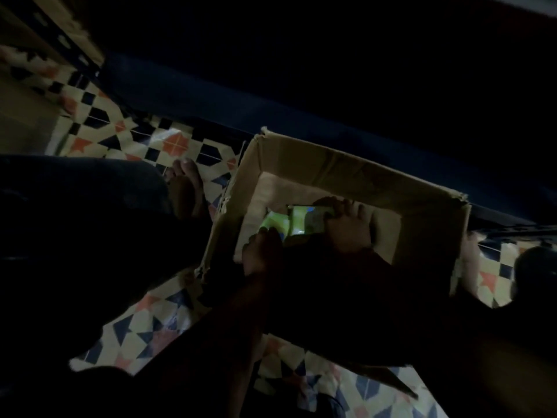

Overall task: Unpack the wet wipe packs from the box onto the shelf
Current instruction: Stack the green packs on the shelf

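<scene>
Head view, very dim, shows us an open cardboard box (pixel 355 176) standing on a patterned tile floor (pixel 168 146), its far wall just beside a dark blue edge (pixel 180 95) that runs across the picture (probably the foot of the shelf, though we cannot tell in this light). Inside the box, near its middle, lies a green and yellow wet wipe pack (pixel 294 223), and we see it bright against the pale box bottom.

Both hands are down in the box. Our left hand (pixel 262 251) comes in over the near left wall, its fingers (pixel 265 236) touching the pack's near left end; how far they curl we cannot tell, since the hand is in shadow. Our right hand (pixel 346 227) lies on the pack's right end, with fingers (pixel 349 206) curled over its far edge, so it grips the pack there.

Bare box bottom shows to the left of the pack and to the right of the right hand, so there is room on both sides between pack and walls. The box's torn top corners stand up at the far left and the far right. A bare foot (pixel 185 188) rests on the tiles just left of the box, near but apart from its left wall.
</scene>
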